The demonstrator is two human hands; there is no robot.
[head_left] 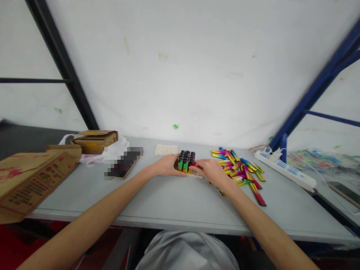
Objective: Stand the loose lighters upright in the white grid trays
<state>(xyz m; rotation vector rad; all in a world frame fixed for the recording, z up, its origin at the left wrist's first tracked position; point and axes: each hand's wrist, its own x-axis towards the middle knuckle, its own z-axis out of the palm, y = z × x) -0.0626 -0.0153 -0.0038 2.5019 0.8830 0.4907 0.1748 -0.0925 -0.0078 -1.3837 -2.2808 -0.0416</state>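
Observation:
A tight block of lighters (186, 162) stands upright in rows on the grey table, black ends up, with shiny green, yellow and red bodies. A pale tray edge (197, 175) shows beneath them. My left hand (167, 165) is closed around the block's left side, thumb along the front. At the right side, my right hand (207, 169) has its fingers pinched on a lighter with a red body, mostly hidden by the fingers. Just right of that hand lies a loose pile of metallic multicoloured lighters (239, 167). Behind the block is a white tray with rows of holes (165, 149).
A phone (128, 165), partly pixelated, lies to the left. Further left are a cardboard box (97, 140) on white plastic and a brown paper bag (42, 180). A white power strip (287, 170) with plugs sits at right, beside a blue metal frame (312, 88).

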